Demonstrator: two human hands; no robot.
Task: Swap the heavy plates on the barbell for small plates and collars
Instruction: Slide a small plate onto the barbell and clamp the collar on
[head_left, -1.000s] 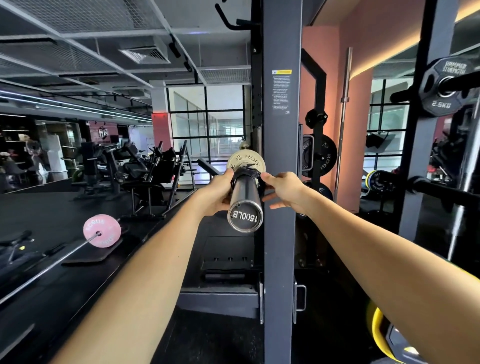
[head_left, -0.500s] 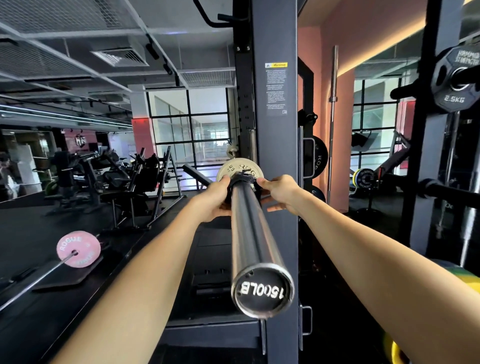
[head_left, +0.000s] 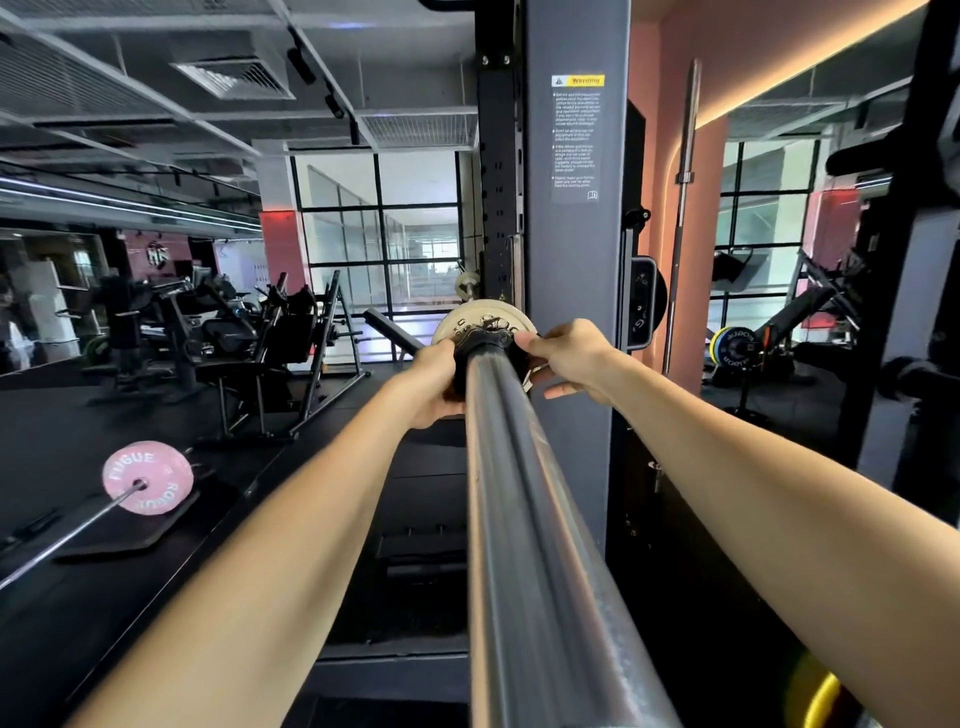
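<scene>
Head view: your steel barbell sleeve (head_left: 524, 519) is hard, heavy and slick. At 12 o'clock sits the small plate (head_left: 485, 318), with the black collar (head_left: 480, 343) against it. Both hands, left hand (head_left: 434, 382) and right hand (head_left: 569, 358), grip that collar's sides; hold there.

Barbell sleeve (head_left: 519, 519) in front of me: bare steel, smooth, semi-glossy, with faint streaks of reflected light along its length. Collar (head_left: 480, 340) under my left hand (head_left: 428, 382) and right hand (head_left: 569, 353): black, matt, looks like plastic. Small plate (head_left: 467, 319) behind it: cream-white, dull coated finish, dark worn lettering. Rack upright (head_left: 571, 286): grey painted metal, satin, with a printed paper-like warning label (head_left: 576, 137). Pink plate (head_left: 147, 478) on the floor: matt, rubbery look, white lettering. Floor (head_left: 62, 441): black, matt.
</scene>
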